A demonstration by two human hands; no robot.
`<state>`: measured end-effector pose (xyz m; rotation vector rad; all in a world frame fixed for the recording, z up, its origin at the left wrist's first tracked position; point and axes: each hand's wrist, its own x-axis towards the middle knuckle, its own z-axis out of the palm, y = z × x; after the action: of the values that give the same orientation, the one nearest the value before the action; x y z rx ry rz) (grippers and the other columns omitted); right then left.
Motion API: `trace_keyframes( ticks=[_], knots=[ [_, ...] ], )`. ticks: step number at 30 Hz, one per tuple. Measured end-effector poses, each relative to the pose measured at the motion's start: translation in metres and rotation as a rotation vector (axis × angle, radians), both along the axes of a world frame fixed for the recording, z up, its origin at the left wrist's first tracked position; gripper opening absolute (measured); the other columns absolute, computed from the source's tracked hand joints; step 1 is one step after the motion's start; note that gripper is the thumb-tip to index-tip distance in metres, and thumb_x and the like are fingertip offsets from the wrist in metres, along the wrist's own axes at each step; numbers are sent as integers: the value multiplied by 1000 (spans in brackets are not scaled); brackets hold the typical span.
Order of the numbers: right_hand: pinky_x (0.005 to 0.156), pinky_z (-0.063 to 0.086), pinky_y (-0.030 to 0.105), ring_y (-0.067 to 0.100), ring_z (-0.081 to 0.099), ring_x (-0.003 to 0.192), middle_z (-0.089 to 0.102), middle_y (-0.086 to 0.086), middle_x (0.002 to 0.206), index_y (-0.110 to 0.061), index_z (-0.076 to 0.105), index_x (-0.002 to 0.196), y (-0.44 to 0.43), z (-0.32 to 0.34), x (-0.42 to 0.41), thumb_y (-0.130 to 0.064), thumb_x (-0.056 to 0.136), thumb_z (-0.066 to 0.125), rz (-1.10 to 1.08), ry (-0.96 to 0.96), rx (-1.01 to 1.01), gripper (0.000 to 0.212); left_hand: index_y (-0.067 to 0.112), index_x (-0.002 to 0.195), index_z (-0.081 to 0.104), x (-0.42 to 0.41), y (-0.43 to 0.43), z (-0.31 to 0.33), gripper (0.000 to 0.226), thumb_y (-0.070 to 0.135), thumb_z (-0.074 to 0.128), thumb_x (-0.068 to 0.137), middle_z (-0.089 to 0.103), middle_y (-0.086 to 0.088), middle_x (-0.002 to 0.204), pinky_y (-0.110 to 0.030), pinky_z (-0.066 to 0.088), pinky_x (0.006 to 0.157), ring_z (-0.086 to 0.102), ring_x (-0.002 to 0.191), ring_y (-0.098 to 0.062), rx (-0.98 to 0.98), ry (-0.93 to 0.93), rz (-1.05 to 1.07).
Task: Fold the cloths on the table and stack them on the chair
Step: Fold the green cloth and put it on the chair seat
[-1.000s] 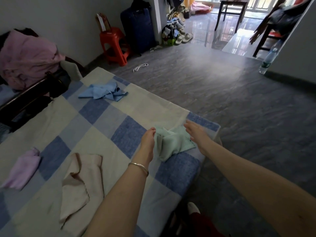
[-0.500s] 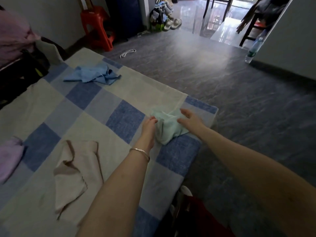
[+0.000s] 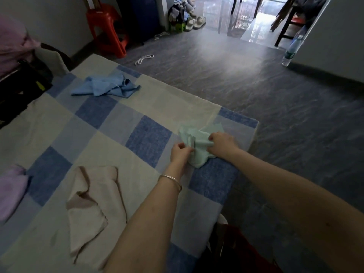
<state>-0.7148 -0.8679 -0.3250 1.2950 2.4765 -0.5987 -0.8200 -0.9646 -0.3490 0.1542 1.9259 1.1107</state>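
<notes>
Left hand (image 3: pixel 180 153), right hand (image 3: pixel 221 143) pinch green cloth (image 3: pixel 199 154).

Both hands were flat a sec ago, now L hand (image 3: pixel 180 152) pinches green cloth (image 3: pixel 198 159), R hand (image 3: pixel 221 142) grips it, cloth bunched up btwn them.

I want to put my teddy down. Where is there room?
Bare cover lies mid-table between the blue cloth and the beige cloth. Crowded near the far corner, where the left hand and right hand grip the green cloth.

Grey streaked floor (image 3: pixel 226 81), red plastic stool (image 3: pixel 105 28) by pale wall (image 3: pixel 51 20) — daylight glare (image 3: pixel 256 28) beyond
</notes>
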Motion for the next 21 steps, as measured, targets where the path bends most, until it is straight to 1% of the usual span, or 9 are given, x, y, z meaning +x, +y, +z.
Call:
trace_keyframes(
  ticks=[4,5,7,8,10,13,17,19,21],
  knots=[
    [77,43,31,30,58,101,63,11,111,-15,60,103,-3,-2,2,-17,81,56,-98,102,-56,22,4,117,58,-1,-1,-7,40,12,69,79,64,-10,113,-38,49,96,60,108,-27,-34,53,-113],
    [73,40,30,31,57,100,62,12,109,-14,59,101,-4,-2,3,-15,81,56,-111,137,-73,20,6,110,61,1,-2,-7,32,14,68,80,64,-9,107,-37,49,93,60,105,-27,-51,96,-146],
    [70,36,28,32,57,98,62,15,104,-15,56,92,-6,0,3,-11,80,54,-124,200,-106,13,14,83,62,2,-3,-8,3,17,63,83,62,-6,90,-35,49,84,61,93,-26,-90,166,-204],
    [69,35,28,32,57,96,62,16,101,-17,52,87,-6,1,4,-9,79,53,-140,228,-120,11,18,70,56,3,-3,-7,15,18,60,85,60,-5,83,-34,47,78,58,86,-24,-95,177,-199],
    [68,35,28,29,55,91,59,14,96,-18,46,84,-5,4,6,-6,78,52,-190,283,-145,15,19,59,45,4,-2,-6,29,20,57,86,54,-1,68,-30,41,69,52,76,-20,-75,198,-155],
    [70,36,26,21,49,86,54,7,97,-16,50,94,-4,13,11,-2,76,54,-265,387,-187,23,19,60,44,0,-3,3,30,22,59,87,49,3,63,-28,39,69,48,68,-15,5,189,-95],
    [71,40,24,16,50,90,52,2,108,-12,47,117,-6,23,15,-7,77,65,-354,531,-339,45,16,75,55,-9,-6,17,12,16,61,85,59,-2,79,-31,47,72,54,77,-15,153,176,-93],
    [61,43,17,12,53,84,56,4,104,-11,45,123,-6,26,14,-12,78,70,-428,620,-432,51,12,88,58,-12,-7,25,3,10,58,86,60,1,83,-26,48,72,56,80,-13,243,125,-71],
    [53,42,7,10,55,80,59,6,99,-9,45,124,-4,26,12,-18,79,73,-495,698,-487,54,9,97,58,-11,-7,33,11,5,55,87,60,2,85,-22,47,70,57,80,-11,301,94,-54]
  ],
)
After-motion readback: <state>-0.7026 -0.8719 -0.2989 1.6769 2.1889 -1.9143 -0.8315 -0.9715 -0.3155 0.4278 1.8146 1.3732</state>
